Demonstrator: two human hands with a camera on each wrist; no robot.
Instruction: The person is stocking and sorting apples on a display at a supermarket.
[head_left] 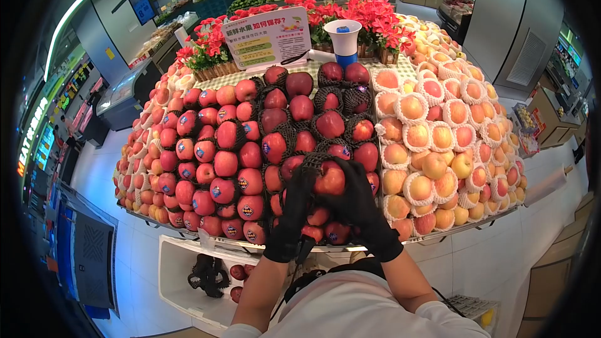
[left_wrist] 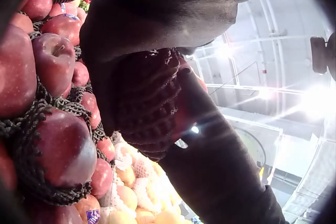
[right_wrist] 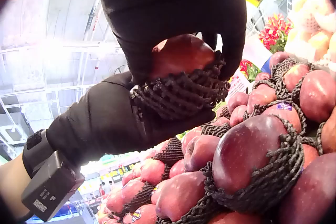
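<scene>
Both black-gloved hands hold one red apple (head_left: pixel 330 178) above the front of the display, between the forearms. A black foam net (right_wrist: pixel 181 95) wraps its lower part in the right wrist view, leaving the top bare. My left hand (head_left: pixel 297 203) cups the netted side, its fingers curled around the mesh. My right hand (head_left: pixel 357 197) grips the bare part with fingers and thumb. From the left wrist, the netting (left_wrist: pixel 147 103) shows between the two gloves and covers most of the fruit. Red apples (head_left: pixel 250 181), many in black nets and some with stickers, lie close beneath the hands.
Paler apples in white nets (head_left: pixel 413 107) fill the right side of the stand. Behind are a sign (head_left: pixel 266 37), red flowers (head_left: pixel 369 19) and a white-and-blue container (head_left: pixel 344 40). A white foam box (head_left: pixel 172 275) below holds black nets (head_left: pixel 208 274) and several apples.
</scene>
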